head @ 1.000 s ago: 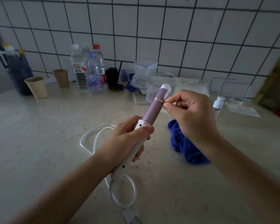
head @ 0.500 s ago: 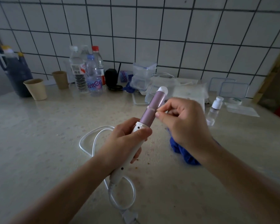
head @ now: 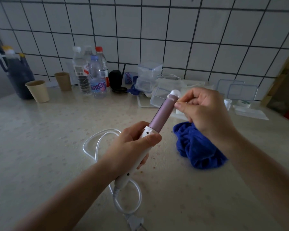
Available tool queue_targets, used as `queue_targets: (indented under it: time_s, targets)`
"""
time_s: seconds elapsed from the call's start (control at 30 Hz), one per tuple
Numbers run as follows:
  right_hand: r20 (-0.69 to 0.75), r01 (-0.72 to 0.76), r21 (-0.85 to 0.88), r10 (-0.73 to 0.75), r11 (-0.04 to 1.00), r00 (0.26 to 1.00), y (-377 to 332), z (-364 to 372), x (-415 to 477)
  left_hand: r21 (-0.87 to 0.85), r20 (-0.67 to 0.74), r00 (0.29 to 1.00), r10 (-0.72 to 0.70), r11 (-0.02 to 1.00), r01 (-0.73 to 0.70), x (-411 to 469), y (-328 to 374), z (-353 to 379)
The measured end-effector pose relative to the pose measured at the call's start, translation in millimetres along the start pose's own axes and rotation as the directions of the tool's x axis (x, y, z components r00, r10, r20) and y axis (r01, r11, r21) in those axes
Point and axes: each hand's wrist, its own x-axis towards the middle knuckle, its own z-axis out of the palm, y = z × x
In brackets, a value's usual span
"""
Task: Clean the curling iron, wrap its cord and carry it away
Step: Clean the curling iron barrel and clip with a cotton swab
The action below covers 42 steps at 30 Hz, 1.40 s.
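Curling iron (head: 162, 112) gripped over counter (head: 40, 147), swab (head: 179, 101) at tip; blue cloth (head: 198, 147), bottles (head: 97, 77) near.

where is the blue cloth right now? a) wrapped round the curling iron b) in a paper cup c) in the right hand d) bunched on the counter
d: the blue cloth lies bunched on the counter, while the right hand is up at the curling iron's tip.

Pale speckled counter (head: 40, 147) crowded along its far, tiled edge.
A white cord (head: 140, 195) loops at near centre and ends in its plug (head: 135, 221). A crumpled blue cloth (head: 197, 147) lies to the right. Far left stand a dark jug (head: 18, 75), two paper cups (head: 37, 90) and water bottles (head: 97, 80). Clear plastic boxes (head: 149, 75) sit far centre.
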Motion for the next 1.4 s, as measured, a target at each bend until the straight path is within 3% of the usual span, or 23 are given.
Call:
queue_targets:
  time_s: [0.13, 0.33, 0.4, 0.6, 0.67, 0.8, 0.87, 1.07, 1.3, 1.4]
  targets:
    - [-0.052, -0.009, 0.032, 0.011, 0.999, 0.999, 5.2, -4.2, 4.8, -0.007, 0.009, 1.0, -0.012, 1.0, 0.012, 0.6, -2.2, 0.2]
    - [0.249, 0.068, -0.026, -0.06, 0.997, 0.967, 4.5, 30.3, -23.1, -0.123, -0.066, 0.998, -0.015, 0.992, 0.007, 3.4, -1.9, -1.6]
    - [0.219, 0.082, -0.033, -0.073, 0.996, 0.973, 3.2, 30.8, -23.2, -0.137, -0.054, 0.998, -0.012, 0.991, 0.005, 4.0, -1.4, -2.4]
    - [-0.094, 0.065, -0.042, -0.069, 0.997, 0.993, 1.1, -4.4, 1.3, -0.083, 0.052, 0.999, -0.004, 0.997, 0.008, 1.5, -3.8, 0.8]
    - [-0.065, 0.064, -0.041, -0.067, 0.997, 0.996, 1.7, -2.1, -0.5, -0.096, 0.04, 0.999, -0.014, 0.995, 0.018, 1.6, -4.9, 1.0]
    - [0.201, 0.081, -0.051, -0.069, 0.995, 0.977, 2.0, 25.4, -21.9, -0.132, -0.036, 0.999, -0.028, 0.991, 0.023, 3.3, -5.0, -2.7]
    - [0.244, 0.1, -0.058, -0.083, 0.993, 0.966, 1.7, 34.4, -28.4, -0.158, -0.043, 0.999, -0.021, 0.987, 0.014, 3.9, -5.0, -4.1]
    - [0.113, 0.09, 0.014, -0.091, 0.996, 0.989, -1.6, 13.7, -13.0, -0.141, 0.004, 1.0, -0.005, 0.99, 0.005, 3.7, -3.7, -2.9]
    - [0.175, 0.109, -0.012, -0.105, 0.994, 0.979, 0.8, 25.1, -19.4, -0.128, -0.035, 0.999, -0.001, 0.992, -0.003, 4.8, -4.2, -5.5]
    - [0.093, 0.112, -0.028, -0.109, 0.993, 0.99, 1.9, 15.3, -10.6, -0.111, -0.004, 1.0, -0.001, 0.994, 0.001, 4.8, -4.1, -6.1]
